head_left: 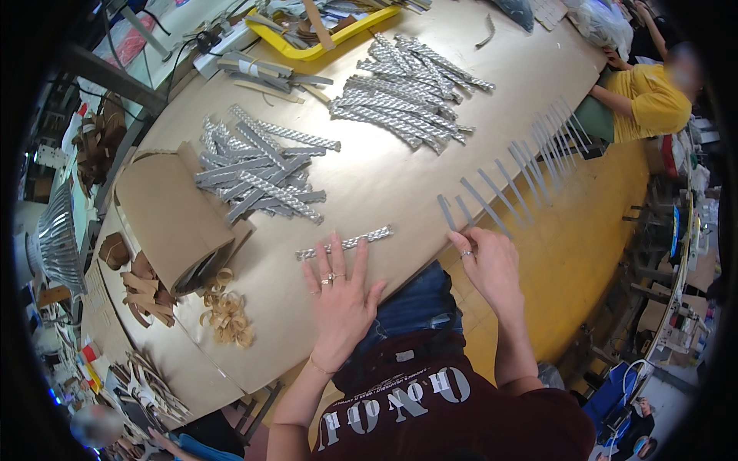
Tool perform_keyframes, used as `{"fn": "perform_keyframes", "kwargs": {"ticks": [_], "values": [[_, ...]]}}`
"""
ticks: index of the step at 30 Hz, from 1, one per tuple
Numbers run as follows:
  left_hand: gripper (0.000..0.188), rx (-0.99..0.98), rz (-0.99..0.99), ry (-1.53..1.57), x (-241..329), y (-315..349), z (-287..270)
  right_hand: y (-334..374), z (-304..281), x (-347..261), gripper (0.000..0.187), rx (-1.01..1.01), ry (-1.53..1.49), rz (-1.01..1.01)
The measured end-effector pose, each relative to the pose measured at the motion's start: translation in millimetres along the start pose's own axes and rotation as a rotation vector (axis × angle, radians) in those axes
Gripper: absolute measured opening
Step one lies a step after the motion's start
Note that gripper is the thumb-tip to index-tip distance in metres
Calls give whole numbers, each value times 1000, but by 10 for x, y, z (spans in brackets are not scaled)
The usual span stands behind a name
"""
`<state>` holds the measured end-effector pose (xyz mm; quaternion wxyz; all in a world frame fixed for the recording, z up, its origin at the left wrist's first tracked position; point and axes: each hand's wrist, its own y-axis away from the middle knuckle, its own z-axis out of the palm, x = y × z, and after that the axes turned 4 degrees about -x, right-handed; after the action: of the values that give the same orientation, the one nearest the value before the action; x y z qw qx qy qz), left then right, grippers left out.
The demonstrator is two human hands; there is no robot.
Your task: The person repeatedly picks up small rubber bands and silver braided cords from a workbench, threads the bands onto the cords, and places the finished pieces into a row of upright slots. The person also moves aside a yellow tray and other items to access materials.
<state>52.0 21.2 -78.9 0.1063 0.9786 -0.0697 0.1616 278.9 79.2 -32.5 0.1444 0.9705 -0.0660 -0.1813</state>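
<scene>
On the table (384, 184), near its edge, a silvery braid (348, 243) lies under the spread fingers of the left hand (340, 298). The right hand (492, 269) bunches its fingertips by a grey strip (447, 212); whether pinching it, I cannot tell.

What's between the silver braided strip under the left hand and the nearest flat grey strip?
Only bare tan tabletop separates the silver braided strip from the flat grey strip, in the head view.

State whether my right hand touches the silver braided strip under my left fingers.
Apart: the head view shows tabletop between the right hand and braided strip.
</scene>
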Motion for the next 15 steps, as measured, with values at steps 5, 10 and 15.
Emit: {"fn": "perform_keyframes", "kwargs": {"ticks": [5,10,15], "values": [[71,-23,0,51,22,5,17,-16,53,-63,44,-6,-8,29],[71,-28,93,109,180,-55,49,2,-85,-156,39,-8,-223,-54],[65,113,110,197,305,-91,8,124,-261,-198,32,-244,-802,-171]]}}
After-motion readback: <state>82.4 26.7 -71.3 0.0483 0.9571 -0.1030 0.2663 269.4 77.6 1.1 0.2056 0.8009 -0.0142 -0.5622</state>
